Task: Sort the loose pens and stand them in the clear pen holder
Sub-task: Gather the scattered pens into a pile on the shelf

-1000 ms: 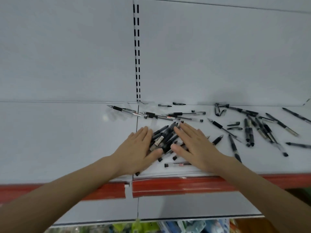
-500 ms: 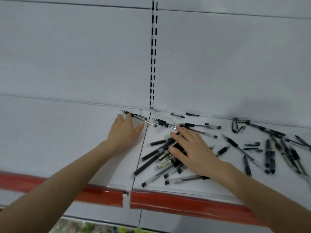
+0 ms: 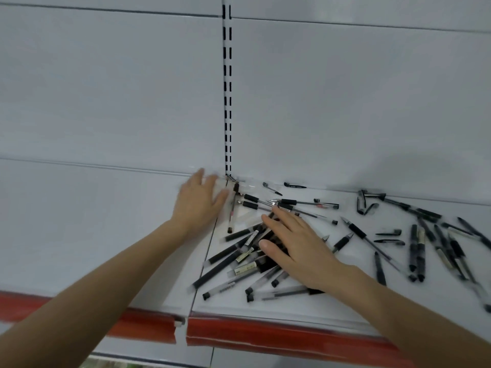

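Note:
Several black and clear pens lie loose on a white shelf (image 3: 79, 235). A heap of pens (image 3: 239, 258) sits near the shelf's front middle, and my right hand (image 3: 297, 245) lies flat on it, fingers spread. My left hand (image 3: 199, 200), blurred and flat on the shelf with fingers apart, is at the back by the slotted upright. Its fingertips touch a clear pen (image 3: 232, 208) that lies almost front to back beside it. More pens (image 3: 292, 204) lie behind my right hand. No clear pen holder is in view.
Scattered pens and loose caps (image 3: 425, 243) cover the right part of the shelf. A red price strip (image 3: 265, 338) runs along the shelf's front edge. The white back panel with a slotted upright (image 3: 227, 102) rises behind.
My left hand left the heap and slid back to the upright at the shelf's rear, swinging one clear pen round. My right hand stays on the heap. The camera shifted left.

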A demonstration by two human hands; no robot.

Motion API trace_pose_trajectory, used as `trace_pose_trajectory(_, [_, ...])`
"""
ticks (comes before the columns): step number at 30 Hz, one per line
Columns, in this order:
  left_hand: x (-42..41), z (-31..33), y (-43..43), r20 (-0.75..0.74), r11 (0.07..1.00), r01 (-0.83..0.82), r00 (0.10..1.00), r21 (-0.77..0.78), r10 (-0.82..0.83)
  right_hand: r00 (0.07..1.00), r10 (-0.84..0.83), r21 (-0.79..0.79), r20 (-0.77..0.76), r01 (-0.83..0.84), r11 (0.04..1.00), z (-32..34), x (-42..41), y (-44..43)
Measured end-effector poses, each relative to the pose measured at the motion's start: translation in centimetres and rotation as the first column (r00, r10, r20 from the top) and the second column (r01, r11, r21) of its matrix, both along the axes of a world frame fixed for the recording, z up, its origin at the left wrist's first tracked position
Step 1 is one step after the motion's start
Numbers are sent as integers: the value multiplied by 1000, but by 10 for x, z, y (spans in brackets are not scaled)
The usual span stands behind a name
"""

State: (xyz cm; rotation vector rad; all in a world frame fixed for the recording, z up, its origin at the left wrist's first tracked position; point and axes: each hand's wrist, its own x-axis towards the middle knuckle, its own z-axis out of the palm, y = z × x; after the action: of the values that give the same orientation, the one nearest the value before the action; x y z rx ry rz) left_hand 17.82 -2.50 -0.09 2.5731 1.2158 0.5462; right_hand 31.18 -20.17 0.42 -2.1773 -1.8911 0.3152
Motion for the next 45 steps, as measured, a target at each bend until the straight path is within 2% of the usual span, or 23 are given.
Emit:
trace_pose_trajectory(2, [-4, -4, 20, -111, 988, -152, 982, -9, 150, 1000, -10, -14, 11, 10, 1000, -1, 0, 0])
trace_pose_trajectory(4, [-4, -6, 31, -149, 980, -183, 974, -73, 170, 1000, -10, -20, 20, 10, 1000, -2, 1, 2])
trace_pose_trajectory(9, [18, -4, 22, -98, 990, -53, 994, -132, 40, 1000, -3, -25, 27, 4, 1000, -1, 2, 4])
trace_pose_trajectory(13, [41, -4, 10, -1, 986, 81, 997, -144, -82, 1000, -5, -25, 28, 6, 1000, -1, 2, 5])
trace_pose_trajectory(15, [51, -4, 6, -23, 979, 113, 993, -172, -119, 1000, -5, -24, 27, 6, 1000, -2, 2, 5])
trace_pose_trajectory(17, [54, -7, 7, -69, 972, 113, 989, -207, -130, 1000, -5, -21, 26, 5, 1000, -2, 2, 4])
trace_pose_trajectory(19, [49, -10, 11, -49, 967, 104, 992, -231, -119, 1000, -2, -18, 27, 2, 1000, -2, 3, 4])
trace_pose_trajectory(22, [40, -9, 13, -16, 970, 139, 989, -201, -145, 1000, -2, -17, 27, 2, 1000, -2, 3, 4])
trace_pose_trajectory(25, [38, -7, 15, -59, 969, 207, 975, -134, -217, 1000, -6, -17, 18, 7, 1000, -2, 3, 4])
trace_pose_trajectory(31, [42, -7, 11, -107, 948, 271, 951, -166, -290, 999, -15, -20, 29, 16, 1000, -2, 3, 4])
trace_pose_trajectory(36, [47, -7, -3, -60, 924, 370, 925, -97, -376, 999, -21, -32, 49, 23, 999, -1, 2, -1])
trace_pose_trajectory(40, [38, -5, 9, 27, 959, 279, 960, -46, -278, 999, -37, -44, 26, 38, 998, -1, 3, -8])
trace_pose_trajectory(42, [38, -3, 14, -20, 963, 259, 965, -69, -261, 997, -64, -64, 39, 66, 996, -1, 3, -11])
trace_pose_trajectory(45, [44, 2, 8, -68, 941, 319, 942, -113, -328, 984, -139, -129, 108, 152, 980, -1, 5, -16])
